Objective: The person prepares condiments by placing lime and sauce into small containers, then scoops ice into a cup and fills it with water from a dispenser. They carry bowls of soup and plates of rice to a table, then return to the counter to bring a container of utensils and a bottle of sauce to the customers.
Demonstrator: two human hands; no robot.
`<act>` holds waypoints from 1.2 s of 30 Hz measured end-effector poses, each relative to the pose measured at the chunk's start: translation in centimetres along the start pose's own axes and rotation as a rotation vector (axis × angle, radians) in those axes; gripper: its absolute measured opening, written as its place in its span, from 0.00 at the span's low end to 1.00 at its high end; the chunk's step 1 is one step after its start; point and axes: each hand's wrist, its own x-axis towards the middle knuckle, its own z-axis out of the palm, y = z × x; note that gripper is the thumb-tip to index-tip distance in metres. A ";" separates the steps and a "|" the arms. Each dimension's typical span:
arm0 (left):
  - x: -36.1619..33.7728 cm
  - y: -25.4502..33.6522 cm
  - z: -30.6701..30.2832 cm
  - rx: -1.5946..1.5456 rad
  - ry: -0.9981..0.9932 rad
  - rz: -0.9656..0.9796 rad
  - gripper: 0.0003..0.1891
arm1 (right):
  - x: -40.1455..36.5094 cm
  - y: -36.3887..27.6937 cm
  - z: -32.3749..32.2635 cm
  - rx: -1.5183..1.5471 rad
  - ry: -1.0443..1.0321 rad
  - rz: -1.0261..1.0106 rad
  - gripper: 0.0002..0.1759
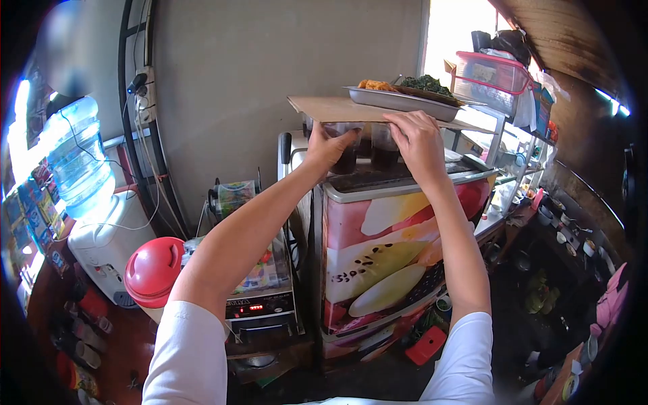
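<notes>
Clearly, the board [316, 106] is the thing both hands are busy with: it sits high over the fruit-printed cabinet [385, 263], just above two cups of dark drink, the left cup [346, 158] and the right cup [385, 154], and it carries a metal tray [398, 100] with orange food [376, 86] and dark greens [426, 84]. The right hand [420, 138] has its fingers bent over the board's front edge with the thumb below, so it looks lightly pinched there; the left hand [329, 145] is part curled under the left end, thumb across the left cup, and whether it grips that cup or props the board I cannot tell. The risk, I'd judge, is tilt: the tray rests toward the back and right, so raising the left end or front could set it sliding, and a knock from the left thumb could tip a cup over the cabinet's metal rim [405, 191]. As for room, the gap under the board is tight around the cups, the wall [283, 61] rises behind, a plastic box [489, 77] stands beyond the tray on the right, and the easiest way out seems to be toward the person
</notes>
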 end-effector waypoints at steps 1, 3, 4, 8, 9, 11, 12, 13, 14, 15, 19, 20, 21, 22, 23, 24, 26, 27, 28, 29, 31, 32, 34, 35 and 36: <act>0.0 -0.1 -0.2 -0.024 0.015 0.065 0.39 | 0.1 0.0 0.0 0.002 0.002 -0.004 0.09; -0.1 -0.4 -0.7 -0.067 0.046 0.191 0.36 | 0.0 0.0 0.0 0.011 0.006 -0.010 0.09; -0.3 0.0 -1.1 0.003 0.075 0.185 0.34 | 0.0 0.0 0.1 0.010 0.006 -0.007 0.09; -0.9 0.6 -3.5 0.199 0.170 0.192 0.29 | 0.0 -0.3 0.0 -0.004 0.002 0.005 0.08; -1.0 0.5 -4.3 0.228 0.188 0.201 0.29 | 0.0 -0.3 0.0 -0.007 0.005 0.011 0.08; -2.1 1.3 -5.5 0.250 0.247 0.206 0.31 | 0.1 -0.4 0.0 -0.011 0.000 0.011 0.08; -2.7 1.7 -6.2 0.261 0.277 0.208 0.32 | 0.0 -0.5 0.0 0.001 0.002 0.019 0.09; -3.4 2.2 -6.9 0.343 0.324 0.211 0.32 | 0.0 -0.5 0.1 0.012 0.003 0.026 0.09; -4.0 2.5 -7.7 0.362 0.355 0.210 0.32 | 0.0 -0.6 0.1 0.024 0.004 0.032 0.09; -4.6 2.9 -8.6 0.381 0.387 0.208 0.32 | -0.1 -0.6 0.1 0.030 -0.009 0.035 0.09; -8.3 6.7 -11.0 0.329 0.407 0.250 0.29 | -0.2 -1.2 -0.1 0.018 -0.031 0.062 0.12; -9.5 7.6 -11.7 0.290 0.394 0.246 0.28 | -0.1 -1.8 -0.5 0.023 -0.038 0.075 0.15; -10.3 8.1 -12.8 0.290 0.388 0.248 0.27 | 0.0 -2.9 -0.9 0.016 -0.003 0.073 0.16; -10.8 7.7 -14.4 0.380 0.405 0.370 0.28 | 0.3 -4.5 -1.5 0.009 0.032 0.071 0.17; -12.3 8.9 -15.0 0.302 0.379 0.359 0.29 | 0.5 -6.7 -2.1 0.061 0.060 0.109 0.17; -14.2 10.0 -15.4 0.223 0.354 0.347 0.30 | 0.7 -9.2 -2.7 0.113 0.083 0.148 0.17; -18.4 12.4 -15.9 0.099 0.329 0.276 0.32 | 0.6 -14.6 -3.3 0.413 0.004 0.218 0.19; -20.4 13.0 -16.4 0.143 0.332 0.321 0.31 | 0.3 -17.8 -3.4 0.607 -0.079 0.281 0.20; -22.5 13.6 -17.0 0.194 0.341 0.360 0.31 | -0.2 -21.1 -3.4 0.805 -0.175 0.342 0.21; -24.8 14.0 -17.6 0.228 0.333 0.333 0.31 | -0.9 -24.5 -3.3 1.023 -0.281 0.375 0.26; -29.8 14.5 -18.6 0.247 0.339 0.282 0.31 | -2.6 -31.0 -3.0 1.392 -0.463 0.420 0.35; -32.3 14.4 -19.0 0.229 0.350 0.264 0.31 | -3.7 -34.0 -2.6 1.539 -0.534 0.436 0.39; -37.7 13.9 -20.1 0.152 0.382 0.206 0.33 | -5.8 -39.5 -2.8 1.771 -0.703 0.463 0.46; -40.5 13.8 -20.6 0.171 0.475 0.154 0.36 | -6.5 -41.8 -2.9 1.852 -0.785 0.465 0.49; -43.3 13.8 -21.6 0.261 0.512 0.110 0.37 | -7.3 -44.0 -3.1 1.923 -0.859 0.474 0.52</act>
